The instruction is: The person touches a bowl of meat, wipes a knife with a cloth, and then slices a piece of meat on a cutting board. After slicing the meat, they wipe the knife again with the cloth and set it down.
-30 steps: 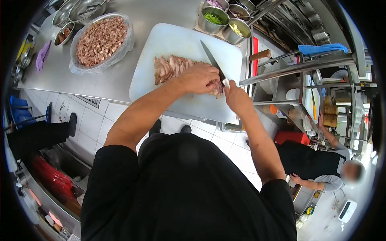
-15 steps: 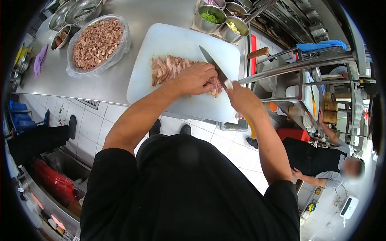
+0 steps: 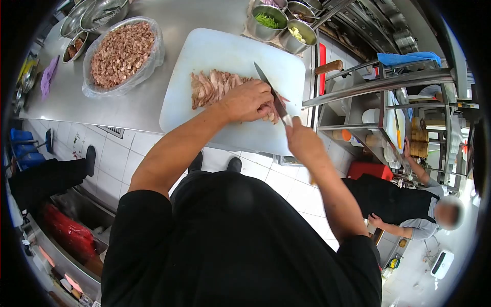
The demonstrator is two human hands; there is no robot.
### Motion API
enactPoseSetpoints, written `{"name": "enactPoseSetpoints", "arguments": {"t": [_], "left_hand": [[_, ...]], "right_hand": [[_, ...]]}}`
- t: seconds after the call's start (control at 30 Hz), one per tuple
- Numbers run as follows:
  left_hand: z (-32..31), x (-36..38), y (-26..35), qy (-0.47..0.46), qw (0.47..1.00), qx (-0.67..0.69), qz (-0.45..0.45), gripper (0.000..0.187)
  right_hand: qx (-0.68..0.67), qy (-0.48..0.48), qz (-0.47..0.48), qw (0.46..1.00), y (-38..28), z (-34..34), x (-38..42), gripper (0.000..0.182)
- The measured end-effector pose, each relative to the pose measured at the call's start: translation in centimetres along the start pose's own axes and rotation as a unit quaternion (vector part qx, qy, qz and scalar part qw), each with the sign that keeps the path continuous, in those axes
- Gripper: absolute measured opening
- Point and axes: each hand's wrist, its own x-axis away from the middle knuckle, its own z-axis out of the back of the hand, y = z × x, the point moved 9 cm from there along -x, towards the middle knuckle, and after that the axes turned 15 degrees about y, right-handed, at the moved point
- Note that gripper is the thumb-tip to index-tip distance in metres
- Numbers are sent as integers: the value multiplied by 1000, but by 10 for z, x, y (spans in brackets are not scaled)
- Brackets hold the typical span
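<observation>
On a white cutting board (image 3: 204, 51) lies a row of sliced cooked meat (image 3: 215, 86). My left hand (image 3: 248, 100) presses on the right end of the row with its fingers curled, gripping the meat. My right hand (image 3: 306, 139) is closed around the handle of a kitchen knife (image 3: 271, 88). The blade crosses the meat right beside my left fingertips, its tip pointing up and to the left. A small bit of meat shows on the far side of the blade. Part of the row is hidden under my left hand.
A plastic-lined bowl of diced meat (image 3: 123, 53) stands left on the steel counter (image 3: 176, 15). Metal pots with chopped greens (image 3: 267, 20) and pale yellow pieces (image 3: 296, 35) stand behind the board. A steel rack (image 3: 378, 87) is on the right, with another person (image 3: 399, 199) beyond it.
My right hand has drawn the knife slightly toward me and left, so the blade sits across the meat's end. My left hand has barely moved.
</observation>
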Motion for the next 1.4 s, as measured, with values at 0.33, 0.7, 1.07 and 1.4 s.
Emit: {"name": "enactPoseSetpoints", "arguments": {"t": [0.33,0.7,1.07,1.4], "left_hand": [[9,-3,1,37,999,-21,7,17],[14,-1,2,50,998,-26,24,18],[8,6,-10,-16,998,13,64,16],[-1,1,-10,-6,999,-28,45,27]], "right_hand": [[-25,-62,-30,997,-2,24,-1,35],[-10,-26,62,998,-11,7,-20,34],[-52,103,11,993,-10,30,-21,33],[-52,117,4,992,27,2,-23,33]]}}
